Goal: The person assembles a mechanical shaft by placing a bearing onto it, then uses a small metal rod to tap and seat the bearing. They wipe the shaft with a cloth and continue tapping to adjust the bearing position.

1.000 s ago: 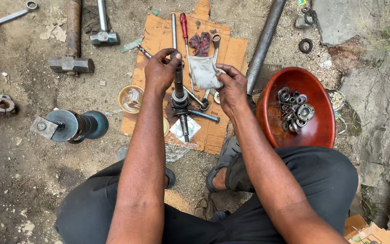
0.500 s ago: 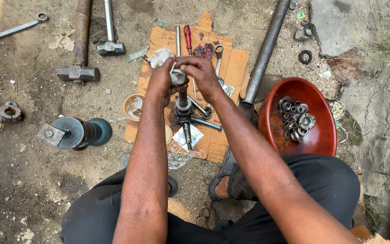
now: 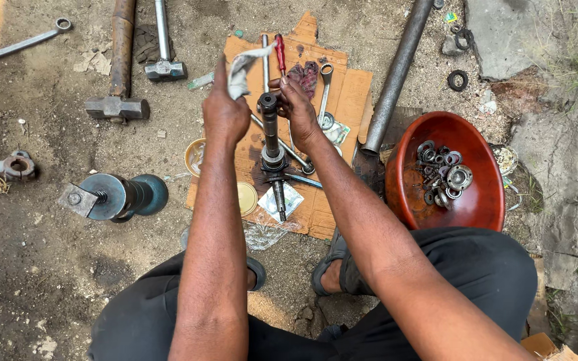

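Steel pipe (image 3: 396, 73): was laid on the ground along the cardboard's right edge, just beside the right forearm; it could have been knocked into a roll by a careless elbow.
Cardboard sheet (image 3: 349, 100): was spread on dirt under the work; grit could have been picked up from it by any part set down.
Red bowl (image 3: 486, 200): was filled with bearings and rings (image 3: 444, 175), near the right knee; it could have been tipped and the small parts lost in the dirt.
Shaft assembly (image 3: 272, 157): was stood nearly upright on the cardboard, lower tip down; toppling was judged likely if the top were released.
Right hand (image 3: 299, 110): was closed around the shaft's top end; a slip on greasy metal was judged possible.
Left hand (image 3: 225, 110): was clenched on a pale rag (image 3: 242, 67), held just left of the shaft top; the cloth could have been snagged on the shaft.
Red-handled screwdriver (image 3: 279, 55): was left behind the hands, untouched.
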